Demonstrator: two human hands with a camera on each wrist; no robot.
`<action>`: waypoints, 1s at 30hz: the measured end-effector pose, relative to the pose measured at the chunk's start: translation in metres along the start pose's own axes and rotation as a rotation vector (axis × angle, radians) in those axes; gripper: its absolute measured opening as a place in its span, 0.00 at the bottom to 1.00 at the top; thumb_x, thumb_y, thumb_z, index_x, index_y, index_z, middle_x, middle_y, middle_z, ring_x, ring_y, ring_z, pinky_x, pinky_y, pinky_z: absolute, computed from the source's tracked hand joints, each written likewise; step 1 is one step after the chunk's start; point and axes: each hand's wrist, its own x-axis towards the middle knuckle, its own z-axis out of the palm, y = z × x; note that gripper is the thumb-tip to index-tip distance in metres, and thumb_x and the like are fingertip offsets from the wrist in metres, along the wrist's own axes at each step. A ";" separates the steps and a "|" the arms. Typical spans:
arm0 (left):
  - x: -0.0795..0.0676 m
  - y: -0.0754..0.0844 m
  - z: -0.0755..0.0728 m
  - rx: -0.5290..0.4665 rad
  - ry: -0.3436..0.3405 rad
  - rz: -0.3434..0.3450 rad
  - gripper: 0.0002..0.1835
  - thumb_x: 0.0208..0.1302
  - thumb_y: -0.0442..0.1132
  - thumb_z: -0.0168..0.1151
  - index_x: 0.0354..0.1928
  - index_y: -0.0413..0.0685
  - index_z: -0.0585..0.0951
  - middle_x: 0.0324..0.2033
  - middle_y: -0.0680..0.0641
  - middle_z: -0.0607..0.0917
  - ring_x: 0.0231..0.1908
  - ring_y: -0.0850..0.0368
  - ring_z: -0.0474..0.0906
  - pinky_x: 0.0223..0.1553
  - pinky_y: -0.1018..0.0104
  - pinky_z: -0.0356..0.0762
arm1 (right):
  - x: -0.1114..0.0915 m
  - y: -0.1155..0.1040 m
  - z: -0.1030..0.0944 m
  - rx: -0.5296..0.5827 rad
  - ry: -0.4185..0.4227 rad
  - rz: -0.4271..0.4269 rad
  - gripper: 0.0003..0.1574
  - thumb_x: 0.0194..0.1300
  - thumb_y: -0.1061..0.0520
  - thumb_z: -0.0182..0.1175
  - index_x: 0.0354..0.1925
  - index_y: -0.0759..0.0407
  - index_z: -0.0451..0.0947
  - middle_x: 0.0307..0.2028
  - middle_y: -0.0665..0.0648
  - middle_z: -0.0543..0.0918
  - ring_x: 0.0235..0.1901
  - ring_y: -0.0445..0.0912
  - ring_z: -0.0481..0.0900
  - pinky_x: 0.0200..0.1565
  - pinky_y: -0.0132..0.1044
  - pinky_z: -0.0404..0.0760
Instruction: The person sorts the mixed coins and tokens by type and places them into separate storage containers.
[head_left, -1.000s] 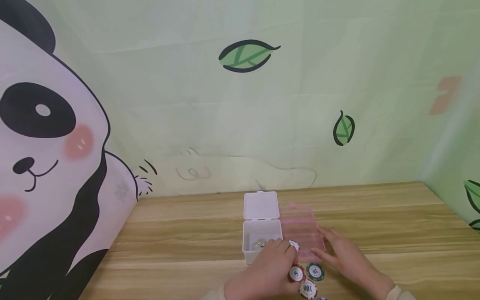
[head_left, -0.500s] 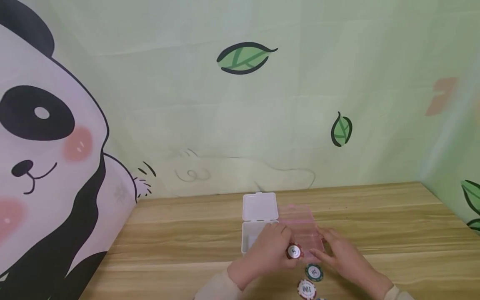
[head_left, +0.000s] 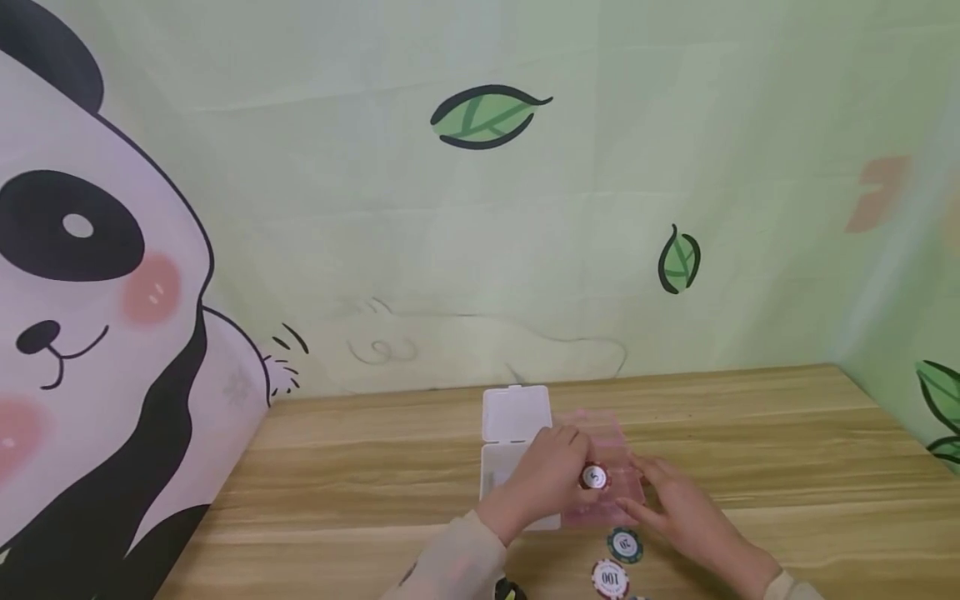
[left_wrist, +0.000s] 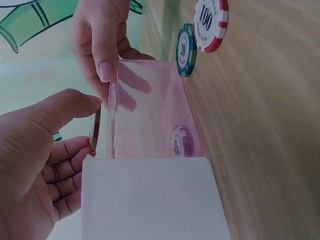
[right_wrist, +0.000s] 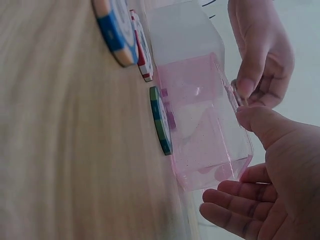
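Observation:
My left hand [head_left: 551, 471] pinches a red-edged poker chip [head_left: 595, 477] marked 5 between thumb and fingers. The chip is held above a clear pink plastic box [left_wrist: 150, 112], near its rim, and stands on edge in the left wrist view. Through the box's wall a pale chip [left_wrist: 181, 141] shows at the bottom. My right hand [head_left: 686, 508] holds the box at its right end, thumb at the rim and fingers along the side. A green chip [head_left: 626, 545] marked 20 lies just in front of the box.
A white plastic box [head_left: 498, 462] with its lid [head_left: 516, 414] raised stands left against the pink one, partly behind my left hand. Nearer the front lie a red-and-white chip [head_left: 611, 578] marked 100 and a blue-edged chip [right_wrist: 117, 30]. A patterned cloth backdrop [head_left: 450, 250] rises behind the table.
My left hand has carried the red-edged 5 chip from the table in front of the boxes forward to above the pink box. The right hand has stayed at the box's right end.

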 end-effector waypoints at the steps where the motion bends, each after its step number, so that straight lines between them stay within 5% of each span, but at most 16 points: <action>1: 0.002 0.000 0.001 -0.004 -0.008 -0.003 0.18 0.46 0.57 0.64 0.28 0.55 0.71 0.26 0.60 0.71 0.30 0.66 0.65 0.32 0.75 0.60 | 0.000 0.000 0.000 -0.001 -0.001 0.000 0.41 0.54 0.41 0.60 0.57 0.67 0.67 0.48 0.61 0.78 0.41 0.50 0.79 0.44 0.44 0.79; 13: 0.018 0.005 0.018 0.005 -0.043 -0.003 0.20 0.46 0.61 0.63 0.28 0.54 0.72 0.28 0.59 0.72 0.35 0.64 0.68 0.42 0.71 0.66 | -0.001 0.002 0.002 0.004 0.002 0.002 0.41 0.54 0.39 0.59 0.58 0.64 0.67 0.50 0.62 0.78 0.46 0.54 0.78 0.47 0.48 0.77; 30: 0.025 0.011 0.018 0.068 -0.126 -0.012 0.23 0.49 0.58 0.63 0.39 0.50 0.74 0.35 0.55 0.76 0.41 0.61 0.70 0.48 0.67 0.68 | 0.000 0.001 0.000 -0.006 -0.007 0.024 0.41 0.55 0.40 0.59 0.58 0.65 0.67 0.50 0.61 0.77 0.46 0.54 0.78 0.48 0.48 0.77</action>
